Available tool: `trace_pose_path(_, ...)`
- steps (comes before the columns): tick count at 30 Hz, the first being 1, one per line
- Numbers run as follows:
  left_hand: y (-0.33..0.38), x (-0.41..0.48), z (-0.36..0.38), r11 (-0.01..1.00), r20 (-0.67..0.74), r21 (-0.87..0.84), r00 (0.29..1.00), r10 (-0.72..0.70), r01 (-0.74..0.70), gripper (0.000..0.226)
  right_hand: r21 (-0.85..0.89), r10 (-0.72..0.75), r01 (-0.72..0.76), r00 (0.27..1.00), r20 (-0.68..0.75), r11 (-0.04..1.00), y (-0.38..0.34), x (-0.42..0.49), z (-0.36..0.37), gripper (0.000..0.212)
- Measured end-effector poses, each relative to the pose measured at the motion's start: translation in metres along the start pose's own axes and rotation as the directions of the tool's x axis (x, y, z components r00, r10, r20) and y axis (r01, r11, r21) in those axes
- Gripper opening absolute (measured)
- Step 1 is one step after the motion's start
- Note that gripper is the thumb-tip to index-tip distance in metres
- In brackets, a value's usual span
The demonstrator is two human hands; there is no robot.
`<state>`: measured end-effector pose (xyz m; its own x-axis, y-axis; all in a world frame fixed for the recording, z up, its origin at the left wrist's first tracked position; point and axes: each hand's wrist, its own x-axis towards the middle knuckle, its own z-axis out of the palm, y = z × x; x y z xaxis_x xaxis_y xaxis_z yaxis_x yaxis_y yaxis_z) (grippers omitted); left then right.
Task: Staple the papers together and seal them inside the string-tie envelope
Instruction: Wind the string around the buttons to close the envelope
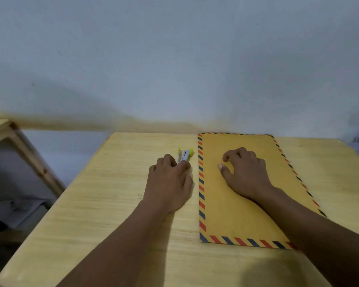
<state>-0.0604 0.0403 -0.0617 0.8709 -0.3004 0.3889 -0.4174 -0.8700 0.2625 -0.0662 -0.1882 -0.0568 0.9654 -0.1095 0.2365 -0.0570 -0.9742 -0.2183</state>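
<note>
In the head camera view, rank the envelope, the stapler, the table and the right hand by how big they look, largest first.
1. table
2. envelope
3. right hand
4. stapler, partly hidden under the left hand, so its full size is unsure.

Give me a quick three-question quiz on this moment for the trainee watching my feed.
1. True or false: the left hand is at the stapler, which lies left of the envelope on the wooden table.
2. Where does the right hand rest?
A. on the envelope
B. on bare table
C. on the stapler
3. Fill in: the envelope's border has red and ____ stripes.

Key:
1. True; its fingers cover the stapler's near end, though a firm grip cannot be confirmed.
2. A; fingers curled, palm down on the envelope's upper half.
3. Blue. No loose papers are visible.
</note>
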Motion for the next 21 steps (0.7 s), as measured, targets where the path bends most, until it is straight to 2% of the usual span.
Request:
trace_pose_path(4, 0.002, 0.001, 0.001, 1.0, 0.004, 0.005, 1.0, 0.0, 0.0, 0.033, -0.001, 0.015, -0.015, 0.999, -0.037, 1.0, -0.003, -0.001, 0.003, 0.038)
trace_pose_path(13, 0.002, -0.004, -0.003, 1.0, 0.029, -0.001, 1.0, 0.004, -0.004, 0.035, 0.008, 0.011, -0.01, 1.0, -0.019, 1.0, -0.006, -0.003, -0.002, 0.038)
trace_pose_path(17, 0.004, -0.01, -0.007, 0.999, 0.047, -0.05, 0.999, -0.003, 0.005, 0.033, 0.025, -0.003, 0.0, 0.993, 0.115, 1.0, -0.004, -0.004, -0.01, 0.047)
trace_pose_path(21, 0.015, -0.021, -0.017, 0.999, 0.14, 0.031, 0.99, -0.023, 0.019, 0.031, -0.036, 0.0, 0.01, 0.966, 0.258, 0.999, -0.008, -0.013, -0.029, 0.059)
